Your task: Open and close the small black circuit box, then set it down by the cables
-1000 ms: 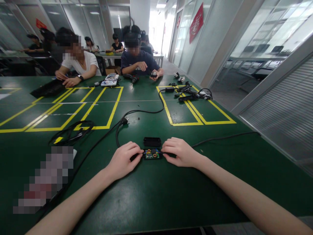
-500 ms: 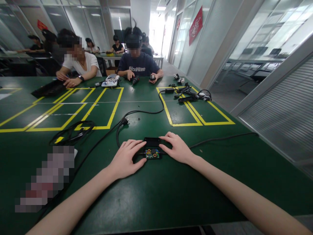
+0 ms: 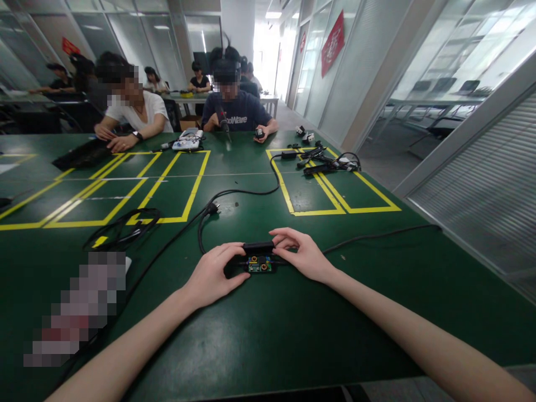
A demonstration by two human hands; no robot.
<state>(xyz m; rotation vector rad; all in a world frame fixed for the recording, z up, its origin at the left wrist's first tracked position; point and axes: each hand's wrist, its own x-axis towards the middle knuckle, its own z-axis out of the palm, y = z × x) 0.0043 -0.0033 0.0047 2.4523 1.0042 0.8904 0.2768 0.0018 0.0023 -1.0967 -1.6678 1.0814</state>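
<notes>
A power adapter lies opened on the table, its green circuit board (image 3: 260,263) with copper coils facing up in the lower black half. Behind the board, a black case cover (image 3: 258,248) stands tilted up on its edge. My left hand (image 3: 215,273) curves round the adapter's left end, forefinger at the cover's corner and thumb at the near corner of the case. My right hand (image 3: 302,252) pinches the cover's right end, its fingers bent. Cables run out from both ends of the adapter, partly behind my hands.
A black cable with a plug (image 3: 213,208) crosses the green table (image 3: 335,346). A coiled cable (image 3: 125,229) and a blurred-out object (image 3: 79,312) lie at left. Black parts and cables (image 3: 329,162) are at far right. Two people sit opposite, one holding a power screwdriver (image 3: 224,123).
The black cover has tilted up from lying flat behind the board. My right fingers have curled in on its end. The person opposite has raised the power screwdriver.
</notes>
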